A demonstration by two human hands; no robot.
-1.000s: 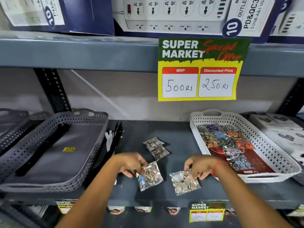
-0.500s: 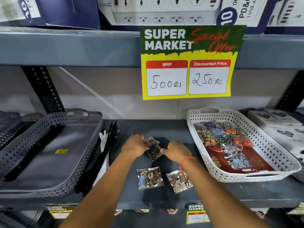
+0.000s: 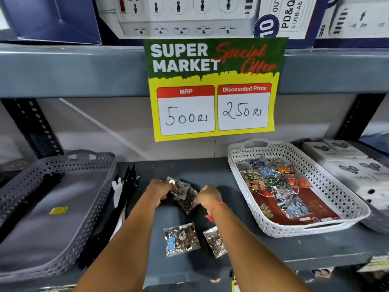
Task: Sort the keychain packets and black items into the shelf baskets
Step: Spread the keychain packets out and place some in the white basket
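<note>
Two clear keychain packets [image 3: 185, 194] lie overlapping on the grey shelf [image 3: 263, 249] between the baskets. My left hand [image 3: 159, 191] grips their left edge and my right hand [image 3: 207, 197] pinches their right edge. Nearer me, a packet with a blue charm [image 3: 181, 239] and another packet [image 3: 214, 243], partly under my right forearm, rest on the shelf. The white basket [image 3: 237, 186] on the right holds several colourful keychain packets [image 3: 275, 182]. The grey basket [image 3: 84, 207] on the left holds a black item [image 3: 50, 182]. Black items [image 3: 128, 186] stand beside it.
A yellow and green price sign [image 3: 213, 89] hangs from the upper shelf edge. Boxes of power strips [image 3: 189, 15] sit above. White boxes [image 3: 353, 171] stand right of the white basket. A black upright [image 3: 31, 127] rises at the back left.
Both hands left the two near packets on the shelf, reached back to the two farther packets, and closed on their edges. The view has moved in closer.
</note>
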